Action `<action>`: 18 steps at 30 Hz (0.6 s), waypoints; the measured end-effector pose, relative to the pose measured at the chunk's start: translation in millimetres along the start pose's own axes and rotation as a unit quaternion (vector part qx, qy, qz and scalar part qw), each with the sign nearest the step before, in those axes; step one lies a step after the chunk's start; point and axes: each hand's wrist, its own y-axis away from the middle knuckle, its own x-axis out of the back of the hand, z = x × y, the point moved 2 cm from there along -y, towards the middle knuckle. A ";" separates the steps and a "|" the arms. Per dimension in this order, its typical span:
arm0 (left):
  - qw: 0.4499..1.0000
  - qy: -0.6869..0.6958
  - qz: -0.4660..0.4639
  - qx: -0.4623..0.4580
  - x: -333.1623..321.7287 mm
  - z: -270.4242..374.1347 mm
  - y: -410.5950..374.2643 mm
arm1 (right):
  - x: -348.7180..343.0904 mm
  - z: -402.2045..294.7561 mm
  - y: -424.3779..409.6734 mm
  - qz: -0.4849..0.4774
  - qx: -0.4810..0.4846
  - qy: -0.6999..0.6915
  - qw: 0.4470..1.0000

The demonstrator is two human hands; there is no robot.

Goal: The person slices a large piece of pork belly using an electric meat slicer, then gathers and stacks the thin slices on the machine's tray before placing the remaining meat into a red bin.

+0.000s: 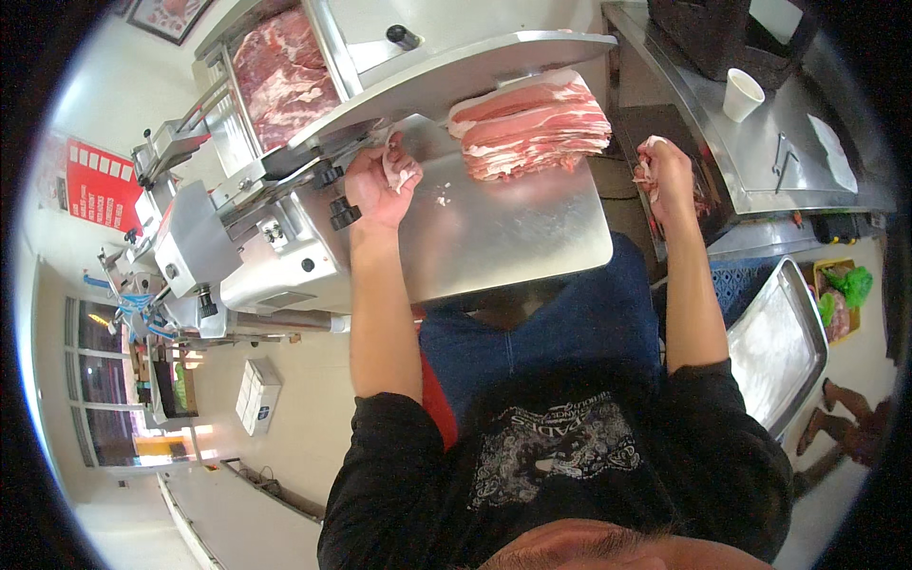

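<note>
My left hand (376, 187) is at the blade side of a meat slicer (313, 228), with a thin pale slice of meat (394, 167) between its fingers. A stack of sliced pork (531, 132), streaked with fat, lies on the slicer's metal receiving plate (513, 228), right of that hand. A few white fat crumbs (443, 194) dot the plate. Off to the right, my right hand (670, 174) is closed around small meat scraps (647, 167), over a dark tray or bin (702, 192) holding reddish bits. A large block of raw meat (285, 78) rests on the slicer's carriage behind the blade guard (456, 68).
A steel table (759, 174) at the right bears a white cup (742, 95), hex keys (784, 162) and a pale sheet (832, 153). Below it are a metal tray (769, 349) and a yellow container (844, 299). Black knobs (345, 212) protrude near my left wrist. Another person's legs (833, 420) show at lower right.
</note>
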 end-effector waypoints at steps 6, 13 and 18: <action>0.998 -0.032 0.045 -0.007 37.3 1.7 -14.3 | 83.1 120.5 -102.3 0.043 -0.130 0.055 0.989; 0.998 -0.035 0.045 -0.033 6.5 -6.7 -5.0 | 188.8 178.1 -170.5 0.060 0.121 0.736 0.663; 0.974 -0.019 0.166 -0.153 -4.5 -4.7 1.0 | 167.8 158.4 -172.7 -0.016 0.053 0.823 0.566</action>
